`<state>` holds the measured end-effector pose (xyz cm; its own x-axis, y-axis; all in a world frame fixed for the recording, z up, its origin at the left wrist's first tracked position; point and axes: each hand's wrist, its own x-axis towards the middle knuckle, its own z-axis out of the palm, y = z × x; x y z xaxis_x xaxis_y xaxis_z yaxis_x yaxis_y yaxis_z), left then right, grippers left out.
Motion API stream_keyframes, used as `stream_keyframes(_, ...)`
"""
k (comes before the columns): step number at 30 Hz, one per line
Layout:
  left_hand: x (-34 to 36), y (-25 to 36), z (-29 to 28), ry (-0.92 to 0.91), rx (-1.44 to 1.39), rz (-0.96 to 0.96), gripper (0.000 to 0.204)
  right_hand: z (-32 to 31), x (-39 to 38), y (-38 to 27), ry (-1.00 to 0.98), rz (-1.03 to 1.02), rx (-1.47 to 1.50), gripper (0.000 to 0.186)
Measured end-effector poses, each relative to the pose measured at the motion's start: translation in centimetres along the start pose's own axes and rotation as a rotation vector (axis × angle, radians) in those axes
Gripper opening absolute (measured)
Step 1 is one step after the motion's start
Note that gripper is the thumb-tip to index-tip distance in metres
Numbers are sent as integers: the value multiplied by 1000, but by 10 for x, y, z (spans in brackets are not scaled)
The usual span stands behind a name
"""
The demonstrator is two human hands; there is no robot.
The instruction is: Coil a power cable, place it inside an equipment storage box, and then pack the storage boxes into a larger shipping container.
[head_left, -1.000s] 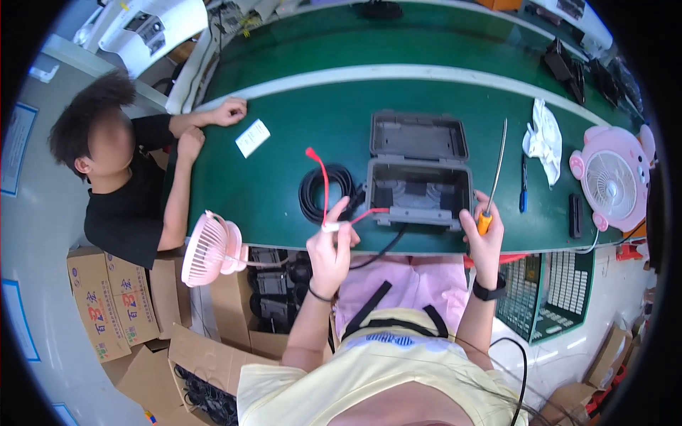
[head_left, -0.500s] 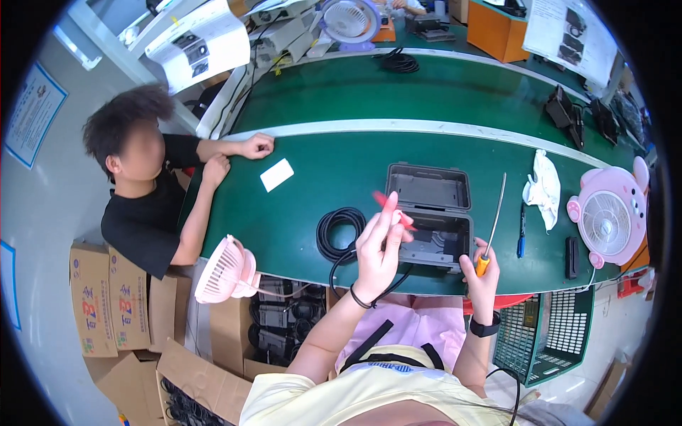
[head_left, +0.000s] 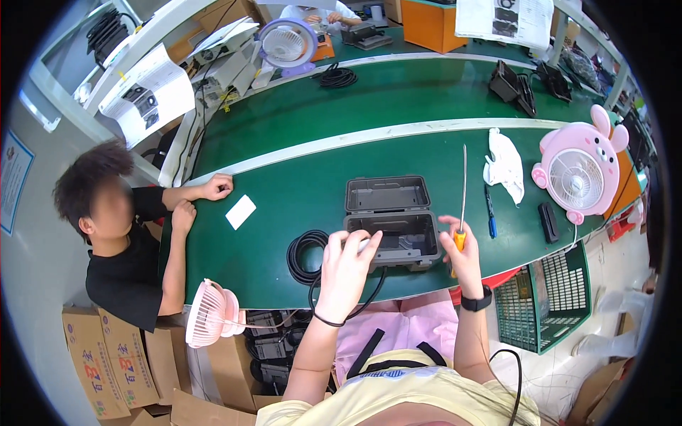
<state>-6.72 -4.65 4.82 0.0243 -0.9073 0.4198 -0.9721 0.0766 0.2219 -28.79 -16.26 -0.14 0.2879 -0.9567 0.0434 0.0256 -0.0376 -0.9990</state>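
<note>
A dark grey plastic box (head_left: 432,241) sits near the table's front edge, its lid (head_left: 387,193) folded back. Over the box's left front corner, my left hand (head_left: 343,273) has its fingers curled around a small pale thing (head_left: 364,246), mostly hidden. In my right hand (head_left: 465,266), just right of the box, is a screwdriver (head_left: 459,240) with a yellow-orange handle, its long metal shaft pointing up and away. Left of the box lies a coil of black cable (head_left: 293,257); a length of it loops below my left hand toward the box's front.
A white cloth (head_left: 504,167), a blue pen (head_left: 491,216), a black case (head_left: 548,222) and a pink fan (head_left: 577,181) are on the right. Leftward are a white card (head_left: 240,211), another pink fan (head_left: 213,312) and a seated person (head_left: 117,248). A green crate (head_left: 543,302) stands below right.
The view has shifted, so the table appears further left. My left hand has turned palm-down and lowered to the box; the red thing at its fingers no longer shows. My right hand keeps the screwdriver.
</note>
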Motion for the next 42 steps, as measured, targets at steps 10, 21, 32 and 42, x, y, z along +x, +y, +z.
stream_keyframes(10,12,10,23,-269,-92,50,37,8,90,32,115,-95,-358,46)
stream_keyframes(21,11,11,28,-269,-89,91,57,5,94,-8,-144,-280,55,32)
stream_keyframes(32,-13,8,28,127,-138,134,66,18,50,-28,-23,-299,189,29)
stream_keyframes(42,-67,-5,45,269,42,37,47,22,52,-31,-25,-285,226,30)
